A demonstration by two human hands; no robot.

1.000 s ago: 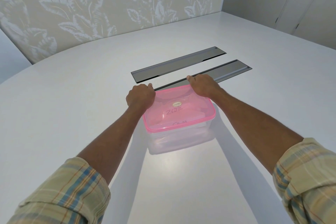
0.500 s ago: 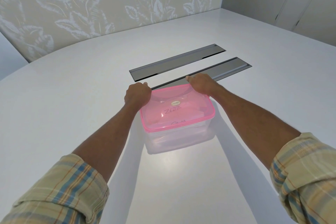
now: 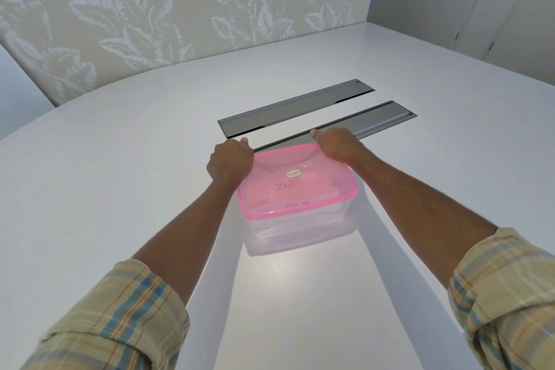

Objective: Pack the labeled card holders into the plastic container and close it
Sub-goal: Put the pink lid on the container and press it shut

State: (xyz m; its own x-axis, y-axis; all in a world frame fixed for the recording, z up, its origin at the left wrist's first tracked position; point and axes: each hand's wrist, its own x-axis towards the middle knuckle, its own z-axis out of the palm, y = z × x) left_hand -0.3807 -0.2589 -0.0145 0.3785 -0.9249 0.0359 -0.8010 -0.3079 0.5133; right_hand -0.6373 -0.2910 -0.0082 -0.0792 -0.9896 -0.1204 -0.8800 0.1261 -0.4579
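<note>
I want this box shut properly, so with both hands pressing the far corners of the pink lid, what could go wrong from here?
1. The left hand and right hand press only the far corners of the pink lid, so the near edge may stay unsealed.
2. The clear container sits on a smooth white table; pushing forward might slide it toward the grey recessed panel behind it.

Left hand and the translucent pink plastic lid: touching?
Touching. The head view shows the left hand curled over the far left corner of the pink lid, covering that corner with no gap visible.
</note>
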